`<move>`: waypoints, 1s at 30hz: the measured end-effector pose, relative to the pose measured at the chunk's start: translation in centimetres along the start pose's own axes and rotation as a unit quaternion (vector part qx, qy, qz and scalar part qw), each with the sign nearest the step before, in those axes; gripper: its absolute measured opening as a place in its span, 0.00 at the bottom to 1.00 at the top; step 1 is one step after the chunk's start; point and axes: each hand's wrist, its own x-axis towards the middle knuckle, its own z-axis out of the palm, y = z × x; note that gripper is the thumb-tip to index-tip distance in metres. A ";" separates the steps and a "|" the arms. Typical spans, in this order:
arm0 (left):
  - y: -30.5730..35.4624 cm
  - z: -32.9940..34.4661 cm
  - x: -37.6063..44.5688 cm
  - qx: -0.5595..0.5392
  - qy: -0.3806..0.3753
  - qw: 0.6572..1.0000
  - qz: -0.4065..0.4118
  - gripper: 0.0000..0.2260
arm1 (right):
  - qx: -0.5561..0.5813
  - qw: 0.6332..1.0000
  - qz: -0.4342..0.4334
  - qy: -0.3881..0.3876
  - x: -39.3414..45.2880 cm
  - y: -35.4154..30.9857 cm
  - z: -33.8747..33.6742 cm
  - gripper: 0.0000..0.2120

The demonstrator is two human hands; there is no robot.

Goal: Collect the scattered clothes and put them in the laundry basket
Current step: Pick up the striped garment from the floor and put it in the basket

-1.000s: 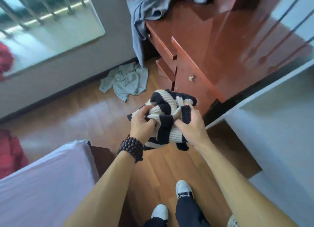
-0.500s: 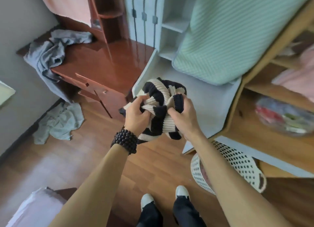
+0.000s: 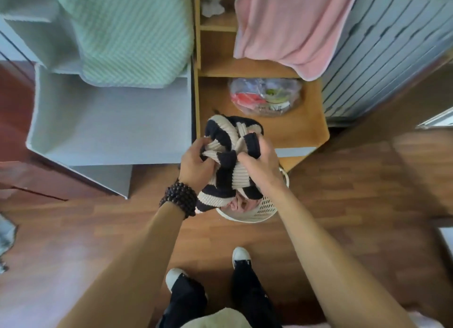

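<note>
Sweater point(image 3: 230, 160) bunched, clamped in left hand point(image 3: 196, 165) and right hand point(image 3: 259, 165), basket point(image 3: 257, 213) just below them already holding pink clothes, drop pending.

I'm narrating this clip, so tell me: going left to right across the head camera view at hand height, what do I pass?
Grey tray-like shelf → beaded bracelet → left hand → striped sweater → right hand → wooden floor.

Head view, steeply down, close
</note>
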 end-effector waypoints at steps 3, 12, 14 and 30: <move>0.9 4.4 0.0 0.005 -0.027 1.000 -0.002 0.15 | 0.012 1.000 0.019 0.009 0.7 2.5 -3.8 0.07; 0.7 13.4 1.2 0.039 -0.080 0.996 -0.029 0.16 | -0.001 0.997 0.074 -0.002 2.8 9.2 -9.3 0.13; -0.6 15.4 1.3 0.049 -0.090 0.994 -0.047 0.16 | -0.003 0.995 0.099 -0.009 3.3 11.7 -9.8 0.11; -9.8 22.9 11.2 0.132 -0.136 0.965 -0.179 0.22 | 0.129 0.956 0.260 -0.031 14.1 25.1 -8.8 0.22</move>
